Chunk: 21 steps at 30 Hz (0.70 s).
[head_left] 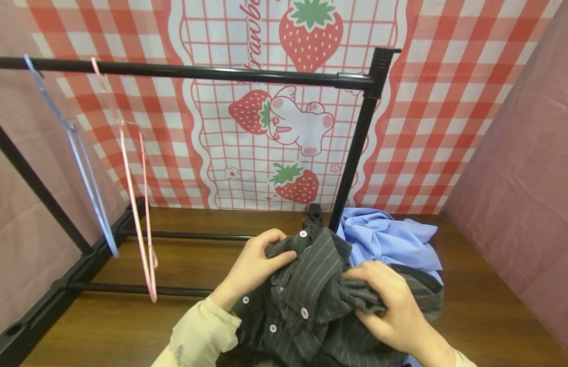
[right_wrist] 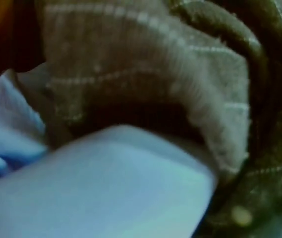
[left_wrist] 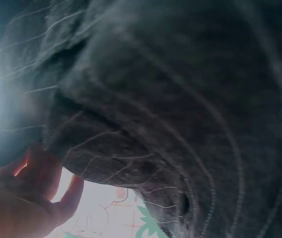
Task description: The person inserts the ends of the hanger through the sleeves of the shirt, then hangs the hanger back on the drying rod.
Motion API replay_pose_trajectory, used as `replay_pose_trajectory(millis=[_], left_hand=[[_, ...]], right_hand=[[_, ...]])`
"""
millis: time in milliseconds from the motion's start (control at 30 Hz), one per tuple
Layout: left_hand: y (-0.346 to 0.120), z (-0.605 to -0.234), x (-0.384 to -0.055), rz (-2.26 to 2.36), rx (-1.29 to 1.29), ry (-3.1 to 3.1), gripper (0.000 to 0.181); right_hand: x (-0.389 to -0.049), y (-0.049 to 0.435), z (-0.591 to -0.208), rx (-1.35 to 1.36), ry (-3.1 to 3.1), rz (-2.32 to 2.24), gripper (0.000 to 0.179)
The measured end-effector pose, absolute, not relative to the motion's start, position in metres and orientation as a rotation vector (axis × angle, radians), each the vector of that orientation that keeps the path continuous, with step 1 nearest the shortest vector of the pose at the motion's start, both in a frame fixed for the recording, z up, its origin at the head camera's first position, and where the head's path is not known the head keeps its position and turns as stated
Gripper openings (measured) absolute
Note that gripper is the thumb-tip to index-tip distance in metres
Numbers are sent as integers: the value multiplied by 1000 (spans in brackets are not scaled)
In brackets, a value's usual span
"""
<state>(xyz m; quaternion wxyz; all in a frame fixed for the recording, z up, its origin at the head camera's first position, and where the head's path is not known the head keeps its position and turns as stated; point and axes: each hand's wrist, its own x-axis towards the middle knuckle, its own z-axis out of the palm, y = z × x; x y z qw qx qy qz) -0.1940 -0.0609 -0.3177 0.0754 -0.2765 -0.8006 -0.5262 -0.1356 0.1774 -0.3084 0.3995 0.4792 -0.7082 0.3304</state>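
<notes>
A dark grey pinstriped shirt (head_left: 311, 285) with white buttons hangs bunched between my two hands in the head view. My left hand (head_left: 253, 262) pinches its upper left edge, thumb in front near a button. My right hand (head_left: 391, 300) grips a gathered fold on the shirt's right side. Striped dark cloth (left_wrist: 180, 99) fills most of the left wrist view, with the left fingers (left_wrist: 71, 196) at its edge. In the right wrist view the striped cloth (right_wrist: 126, 54) hangs close over a pale, blurred surface.
A black clothes rack (head_left: 210, 72) stands behind and to the left. On its bar hang a blue hanger (head_left: 88, 173) and a pink hanger (head_left: 132, 204). Light blue cloth (head_left: 384, 234) lies crumpled on the wooden table (head_left: 490, 316) beside the rack's right post.
</notes>
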Motion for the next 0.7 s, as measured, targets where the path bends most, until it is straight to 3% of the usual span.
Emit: replay_pose_trajectory(millis=[267,533,700], left_hand=[[-58,-319,-190,-1739,-767,-2291,11],[-60,-318,-189,-2066,-656,-2025,21],[-62,-313,-186,-2219,-545,-1715,17]], right_hand=[[-137,188,-310,965,-1961,719,33],[-131,201,-303,593,-2150,707,19],[-132,202,-302,518,-2092,745,24]])
